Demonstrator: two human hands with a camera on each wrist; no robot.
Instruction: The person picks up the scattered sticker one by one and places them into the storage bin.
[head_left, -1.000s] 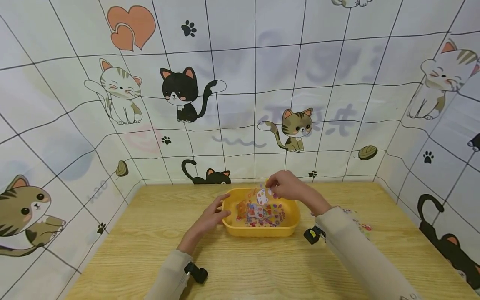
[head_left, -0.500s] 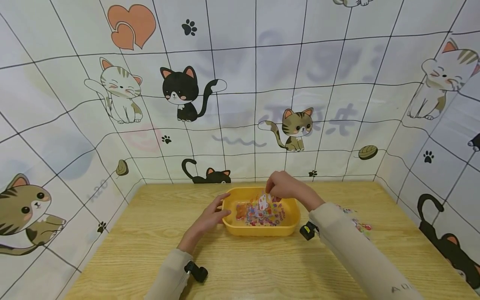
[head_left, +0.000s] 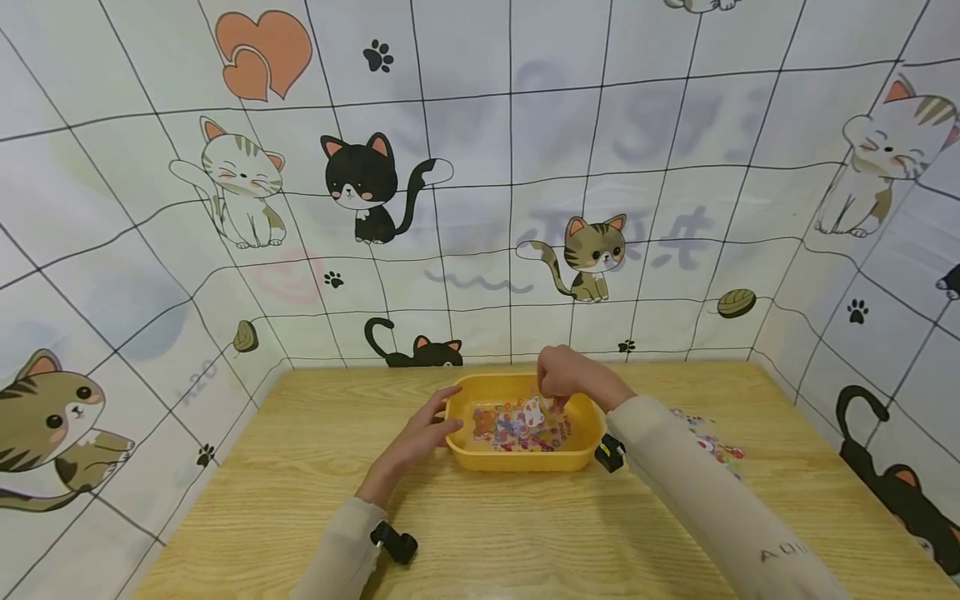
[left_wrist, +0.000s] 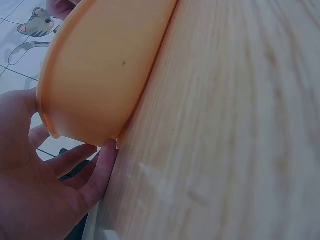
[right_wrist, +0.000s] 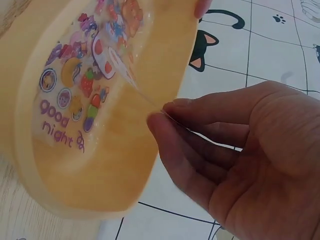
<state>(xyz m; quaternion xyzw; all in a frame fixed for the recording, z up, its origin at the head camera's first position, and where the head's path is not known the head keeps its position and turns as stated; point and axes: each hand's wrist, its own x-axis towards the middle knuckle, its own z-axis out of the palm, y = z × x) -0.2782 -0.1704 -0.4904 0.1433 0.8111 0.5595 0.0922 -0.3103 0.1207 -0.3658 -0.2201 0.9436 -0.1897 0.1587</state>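
Observation:
A yellow plastic tray (head_left: 517, 462) stands on the table with several clear sticker sheets (right_wrist: 62, 107) inside, printed with small colourful pictures and the words "good night". My right hand (head_left: 564, 372), over the tray's right back part, pinches a clear sticker sheet (head_left: 533, 412) between thumb and fingertips. This sheet shows a white figure with red spots and hangs down into the tray, seen nearly edge-on in the right wrist view. My left hand (head_left: 416, 435) rests at the tray's left end, its loosely spread fingers (left_wrist: 102, 170) touching the outer wall.
More clear sticker sheets (head_left: 723, 452) lie on the wooden table (head_left: 480, 542) to the right, partly covered by my right sleeve (head_left: 697, 483). A wall covering (head_left: 480, 200) with cats and a grid stands behind the table and along both sides.
My right hand has lowered slightly, bringing the pinched sticker sheet down into the tray, close over the other sheets. My left hand stays at the tray's left end.

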